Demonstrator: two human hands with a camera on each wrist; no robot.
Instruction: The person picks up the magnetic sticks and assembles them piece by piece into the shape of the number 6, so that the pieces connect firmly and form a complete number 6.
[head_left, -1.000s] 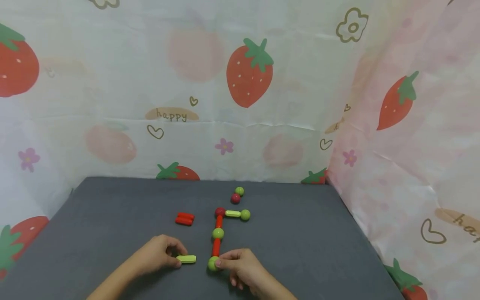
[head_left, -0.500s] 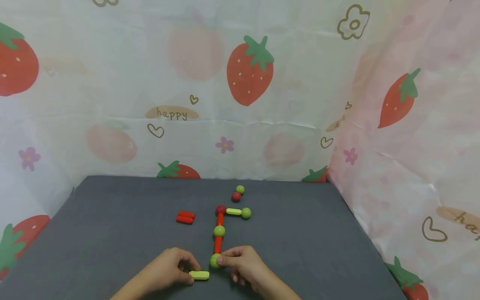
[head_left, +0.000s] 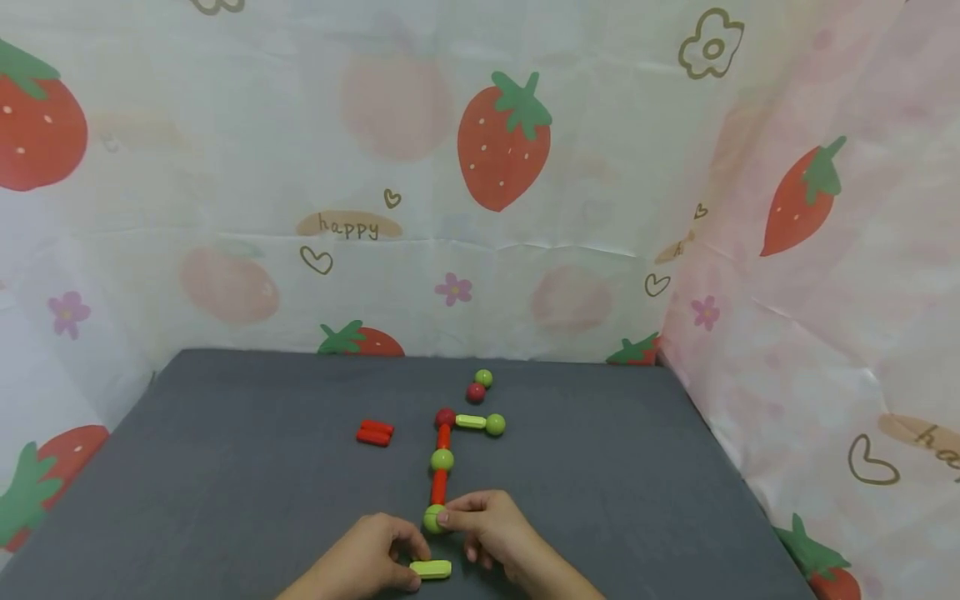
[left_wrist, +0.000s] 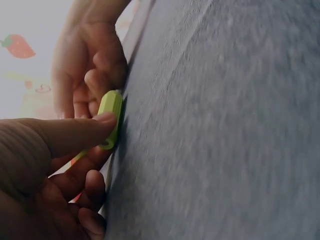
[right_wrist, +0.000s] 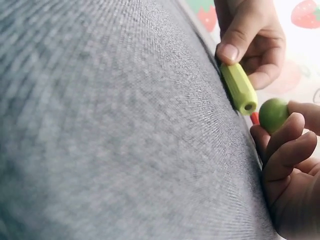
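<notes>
Between thumb and finger my left hand [head_left: 375, 554] pinches a yellow-green rod [head_left: 431, 570] low over the table's near side. The rod has a hole in its end, seen in the right wrist view. My right hand [head_left: 491, 533] pinches a green ball [head_left: 433, 519] at the near end of a joined chain. From that ball a red rod [head_left: 439, 487] runs to a second green ball [head_left: 442, 460]. Another red rod [head_left: 444, 437] leads on to a red ball [head_left: 446, 418], where a yellow-green rod [head_left: 471, 422] branches right to a green ball [head_left: 496, 425]. The held rod is apart from the chain.
Two loose red rods [head_left: 375, 432] lie side by side left of the chain. Beyond it, a loose red ball [head_left: 476, 392] and a green ball [head_left: 483, 378] sit together. A strawberry-print cloth [head_left: 585, 167] hangs behind the dark grey table [head_left: 600, 467].
My left hand has moved right and nearer with the yellow-green rod, now just in front of the chain's near ball. My right hand keeps its pinch on that ball, nearly still.
</notes>
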